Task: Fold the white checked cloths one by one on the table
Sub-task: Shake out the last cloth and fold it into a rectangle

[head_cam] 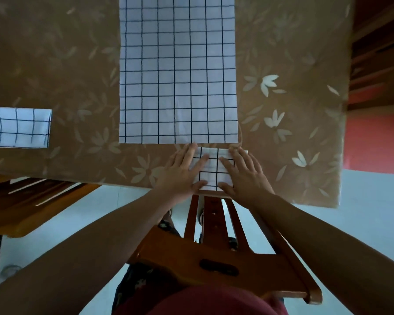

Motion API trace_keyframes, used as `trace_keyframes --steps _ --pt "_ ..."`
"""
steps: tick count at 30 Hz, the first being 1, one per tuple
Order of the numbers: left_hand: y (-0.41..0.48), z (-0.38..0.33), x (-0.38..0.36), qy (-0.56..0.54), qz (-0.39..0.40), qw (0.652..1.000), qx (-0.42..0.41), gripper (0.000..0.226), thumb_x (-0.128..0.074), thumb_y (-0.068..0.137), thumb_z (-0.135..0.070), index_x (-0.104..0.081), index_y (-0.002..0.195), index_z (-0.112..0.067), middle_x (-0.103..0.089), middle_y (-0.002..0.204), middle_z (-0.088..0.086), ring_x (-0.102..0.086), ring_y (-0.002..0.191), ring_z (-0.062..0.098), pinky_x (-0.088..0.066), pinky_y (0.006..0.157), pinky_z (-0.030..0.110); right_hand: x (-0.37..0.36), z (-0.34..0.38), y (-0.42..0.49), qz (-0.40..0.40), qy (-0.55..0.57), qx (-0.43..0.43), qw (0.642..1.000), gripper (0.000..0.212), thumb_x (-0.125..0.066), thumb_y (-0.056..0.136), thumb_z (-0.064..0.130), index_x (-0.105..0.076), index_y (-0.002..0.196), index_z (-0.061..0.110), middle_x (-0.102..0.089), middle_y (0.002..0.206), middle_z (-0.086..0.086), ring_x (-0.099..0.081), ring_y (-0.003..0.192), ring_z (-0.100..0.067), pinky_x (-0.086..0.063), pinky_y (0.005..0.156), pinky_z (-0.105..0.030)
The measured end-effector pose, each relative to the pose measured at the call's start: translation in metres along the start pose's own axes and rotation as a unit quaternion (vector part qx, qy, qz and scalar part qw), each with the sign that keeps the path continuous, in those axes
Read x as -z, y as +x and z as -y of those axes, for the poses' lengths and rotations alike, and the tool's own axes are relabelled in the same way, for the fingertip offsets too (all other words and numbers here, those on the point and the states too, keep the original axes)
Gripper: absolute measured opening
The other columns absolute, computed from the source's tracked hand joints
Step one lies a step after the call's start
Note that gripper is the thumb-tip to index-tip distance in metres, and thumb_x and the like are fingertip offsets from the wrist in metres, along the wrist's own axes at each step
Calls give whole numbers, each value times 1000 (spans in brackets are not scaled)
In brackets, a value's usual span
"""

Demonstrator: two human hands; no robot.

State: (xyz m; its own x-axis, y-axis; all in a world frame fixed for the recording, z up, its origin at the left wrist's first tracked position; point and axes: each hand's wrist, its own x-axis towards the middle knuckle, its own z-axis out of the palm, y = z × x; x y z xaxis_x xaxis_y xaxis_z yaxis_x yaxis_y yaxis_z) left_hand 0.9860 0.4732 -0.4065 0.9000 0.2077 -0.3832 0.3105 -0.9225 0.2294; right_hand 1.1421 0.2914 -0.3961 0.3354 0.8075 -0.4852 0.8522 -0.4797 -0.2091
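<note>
- The small folded cloth [210, 170], white with a dark grid, lies at the near edge of the table [293, 123], just below the bottom hem of a large checked cloth.
- The left hand [182, 171] lies flat on the folded cloth's left side, fingers straight and spread, thumb along its near edge.
- The right hand [243, 175] lies flat on its right side in the same way, fingers stretched out; neither hand curls round anything.
- The two hands are close together, with a strip of grid showing between them.
- The large checked cloth [178, 71] is spread flat up the middle of the table.
- Another folded checked cloth [18, 127] sits well apart at the left edge.
- The table wears a brown covering printed with pale flowers.
- A wooden chair [214, 260] stands between the person and the table.
</note>
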Motion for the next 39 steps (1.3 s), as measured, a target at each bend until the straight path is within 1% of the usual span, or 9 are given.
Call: trace_keyframes --steps 3,6,11,15,21,27,31,35,39 --pt "-3 19 34 -14 -40 999 17 75 -27 98 -68 -10 161 -30 -5 169 13 -9 155 34 -23 119 52 36 0 4 -53 98 -68 991 70 -46 102 59 -27 161 27 -17 171 -7 -15 157 -32 -17 126 -52" --pt "-4 60 61 -35 -71 996 47 72 -35 100 -62 -15 160 -27 -11 168 10 -12 155 31 -23 119 51 70 -5 25 -88 124 -108 982 67 -47 103 54 -28 161 27 -25 168 -6 -22 154 -32 -25 125 -55" --pt "10 144 93 -14 -88 993 71 72 -48 99 -51 -26 157 -15 -30 163 13 -32 149 31 -35 116 51 115 8 75 -45 98 -128 986 70 -53 103 50 -27 162 24 -23 170 -6 -19 156 -29 -26 123 -51" --pt "25 199 101 11 -90 994 68 69 -62 95 -45 -40 150 -8 -48 148 16 -55 127 35 -52 94 46 127 25 124 -14 109 -145 983 71 -62 100 45 -32 160 22 -27 167 -12 -24 154 -37 -30 121 -57" --pt "70 244 106 15 -76 996 35 69 -68 91 -46 -41 144 -11 -43 146 20 -48 130 40 -51 93 48 132 31 189 -21 88 -161 983 78 -65 97 48 -28 161 22 -16 171 -12 -15 157 -37 -26 124 -59" --pt "128 263 115 14 -77 997 24 78 -61 93 -54 -28 154 -18 -23 162 17 -25 149 38 -29 118 58 138 12 237 -37 56 -135 989 85 -63 94 60 -21 162 30 4 175 -7 5 161 -31 -15 126 -62" --pt "155 271 122 23 -92 995 25 80 -53 93 -59 -26 157 -19 -18 166 16 -20 153 35 -23 120 56 144 2 263 -20 44 -125 991 97 -60 95 61 -4 166 25 11 175 -6 11 161 -30 -7 128 -60" --pt "151 275 116 30 -129 991 8 75 -55 91 -61 -40 152 -21 -30 163 14 -31 148 35 -25 117 53 141 -1 265 -43 7 -132 990 95 -59 90 69 -13 163 30 -5 175 -4 -7 161 -26 -12 126 -62" --pt "150 274 117 26 -138 990 11 65 -57 95 -54 -47 149 -19 -39 159 13 -41 142 35 -27 116 52 138 13 259 -83 11 -153 985 79 -59 93 63 -27 158 32 -22 170 -1 -22 156 -28 -19 124 -59"
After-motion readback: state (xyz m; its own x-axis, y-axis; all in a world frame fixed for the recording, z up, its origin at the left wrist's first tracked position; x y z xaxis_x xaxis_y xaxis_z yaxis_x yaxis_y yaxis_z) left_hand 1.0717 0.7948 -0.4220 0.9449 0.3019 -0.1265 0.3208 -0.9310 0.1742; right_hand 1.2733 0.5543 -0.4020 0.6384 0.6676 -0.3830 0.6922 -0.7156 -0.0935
